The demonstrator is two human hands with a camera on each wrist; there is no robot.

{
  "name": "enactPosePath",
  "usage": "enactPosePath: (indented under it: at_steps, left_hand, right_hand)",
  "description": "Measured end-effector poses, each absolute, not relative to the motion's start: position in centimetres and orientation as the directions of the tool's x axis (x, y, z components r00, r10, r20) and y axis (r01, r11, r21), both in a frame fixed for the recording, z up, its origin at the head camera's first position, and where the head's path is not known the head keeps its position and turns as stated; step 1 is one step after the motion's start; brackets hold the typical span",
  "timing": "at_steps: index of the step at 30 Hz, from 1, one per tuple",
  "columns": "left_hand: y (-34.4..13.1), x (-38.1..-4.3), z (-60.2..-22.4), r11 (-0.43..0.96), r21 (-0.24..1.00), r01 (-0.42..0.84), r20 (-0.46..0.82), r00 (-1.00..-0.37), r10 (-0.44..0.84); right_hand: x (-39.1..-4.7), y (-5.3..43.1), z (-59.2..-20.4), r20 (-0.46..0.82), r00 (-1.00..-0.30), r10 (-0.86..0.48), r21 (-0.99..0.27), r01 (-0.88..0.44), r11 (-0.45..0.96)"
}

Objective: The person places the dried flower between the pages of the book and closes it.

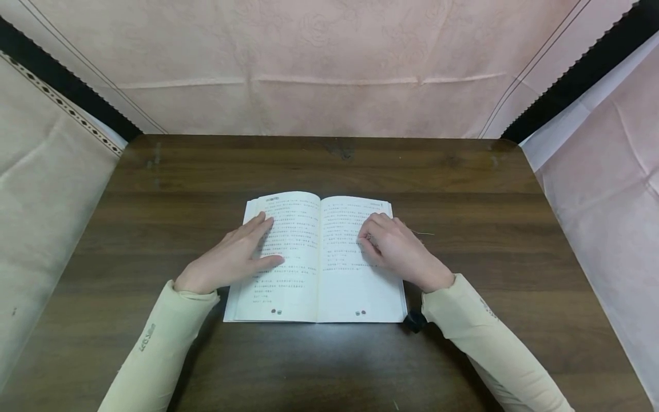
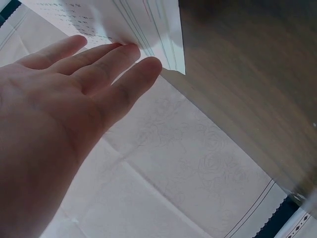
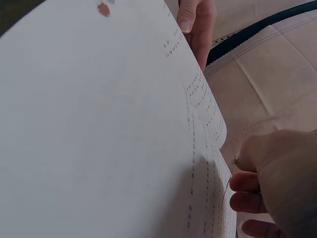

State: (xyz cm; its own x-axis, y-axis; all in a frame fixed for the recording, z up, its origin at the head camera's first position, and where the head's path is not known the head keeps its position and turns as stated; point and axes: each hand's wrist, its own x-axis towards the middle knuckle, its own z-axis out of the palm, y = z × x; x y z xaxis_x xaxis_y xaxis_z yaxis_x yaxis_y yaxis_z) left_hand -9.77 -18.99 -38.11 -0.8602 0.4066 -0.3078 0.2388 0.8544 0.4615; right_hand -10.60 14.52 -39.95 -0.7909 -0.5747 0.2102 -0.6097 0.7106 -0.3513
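An open book (image 1: pixel 293 274) with printed pages lies on the table. My left hand (image 1: pixel 229 257) rests on its left page, fingers straight and thumb spread toward the fold. In the left wrist view, the fingertips of the left hand (image 2: pixel 74 99) lie against the pages. Over the right page, my right hand (image 1: pixel 393 246) is curled, with thumb and forefinger pinching a thin strand (image 3: pixel 226 191). One end of this strand sticks out past the hand on the right in the head view. I cannot tell what the strand is made of.
The brown wooden table (image 1: pixel 329 166) extends around the book. Pale patterned cloth (image 1: pixel 319 68) with dark edging lies beyond its far edge and along both sides. A small black object (image 1: pixel 415 321) shows beneath the right wrist, beside the book's lower right corner.
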Motion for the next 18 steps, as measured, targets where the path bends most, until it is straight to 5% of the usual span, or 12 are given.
enactPosePath:
  at_steps: [18]
  left_hand:
    - [-19.17,-9.67,-38.32,0.848,0.463,0.260,-0.282,-0.863,0.419]
  right_hand:
    - [-10.25,13.94,-40.04,0.236,-0.757,-0.610,-0.327,-0.653,0.684]
